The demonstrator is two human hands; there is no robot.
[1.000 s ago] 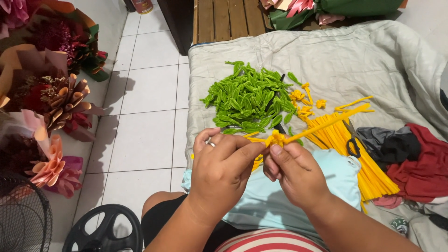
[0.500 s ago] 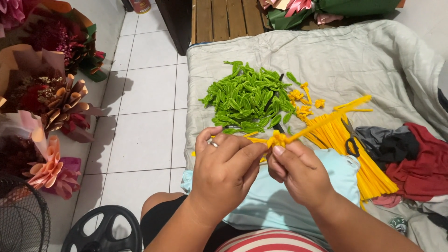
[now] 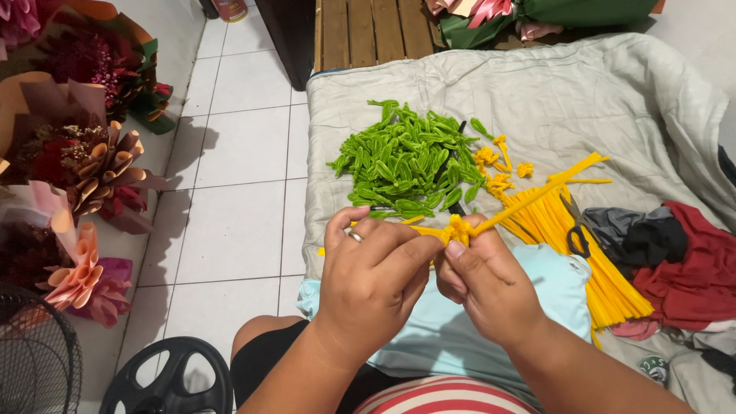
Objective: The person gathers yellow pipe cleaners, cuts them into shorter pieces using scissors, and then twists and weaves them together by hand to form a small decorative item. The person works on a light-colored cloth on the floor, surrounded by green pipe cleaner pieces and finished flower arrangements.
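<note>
Pinching a yellow fuzzy pipe-cleaner stem (image 3: 491,218), both your hands are closed on it: left hand (image 3: 372,280) grips the near end, right hand (image 3: 487,284) clamps at the small twisted yellow knot (image 3: 458,229) between your thumbs. The stem's free end runs up and right, away from the right hand.

Surface: a rumpled grey-green quilted cloth (image 3: 613,100) beyond your hands. Just past the fingertips sits a heap of green pipe-cleaner leaf loops (image 3: 406,157). Right of your right hand lies a bundle of straight yellow pipe cleaners (image 3: 583,245), with a crumpled dark red and grey fabric (image 3: 675,253) beside it.

Room: white tiled floor (image 3: 238,153) left of the left hand; paper-wrapped bouquets (image 3: 84,161) along the far left; a black fan grille (image 3: 34,360) at lower left. Labels unreadable.
</note>
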